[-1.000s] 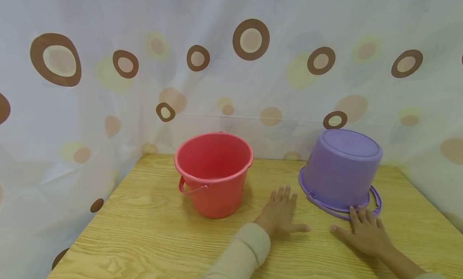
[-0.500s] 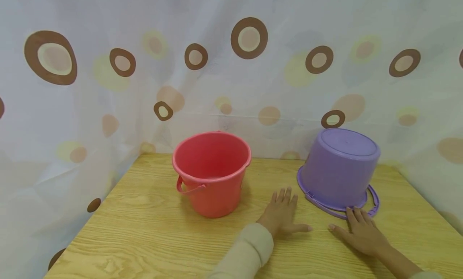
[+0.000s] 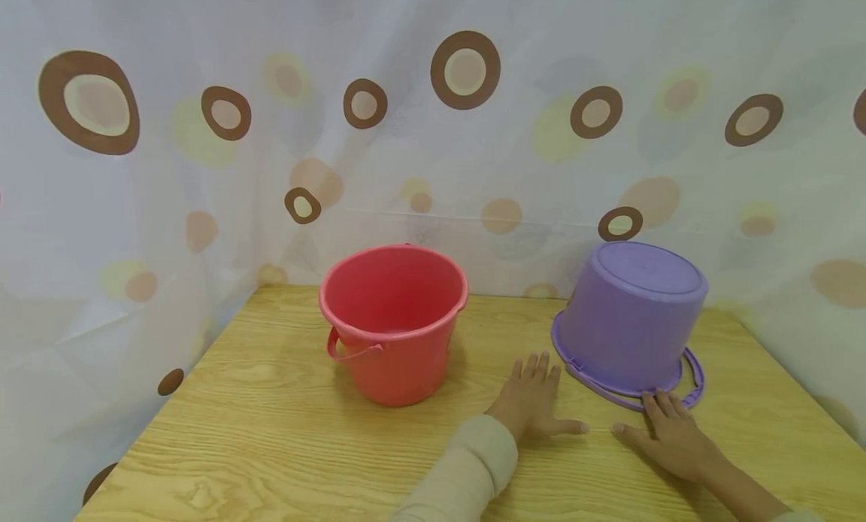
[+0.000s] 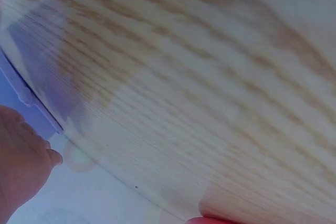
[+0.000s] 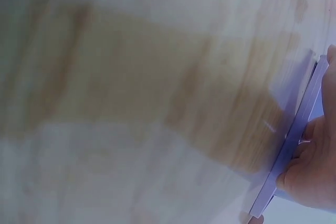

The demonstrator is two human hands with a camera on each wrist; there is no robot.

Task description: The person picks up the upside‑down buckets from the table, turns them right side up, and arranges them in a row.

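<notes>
A red bucket (image 3: 399, 364) stands upright left of centre on the table, its handle hanging down at the front left. To the right, a purple bucket (image 3: 625, 326) sits upside down, with its handle (image 3: 698, 390) lying out around the rim. My left hand (image 3: 531, 405) is spread with straight fingers over the table between the two buckets and holds nothing. Fingers extended, my right hand (image 3: 676, 439) reaches the front of the purple bucket, its fingertips overlapping the purple handle. In the right wrist view, that hand (image 5: 312, 166) appears beside the purple rim or handle.
The wood-grain table (image 3: 271, 432) carries both buckets. A pale curtain (image 3: 399, 48) with brown and yellow circles hangs behind it and along both sides. A light sleeve (image 3: 467, 469) covers the left forearm.
My left hand edges slightly to the right, away from the red bucket. The right hand stays at the purple bucket, and both buckets keep their places as the head view shifts a little.
</notes>
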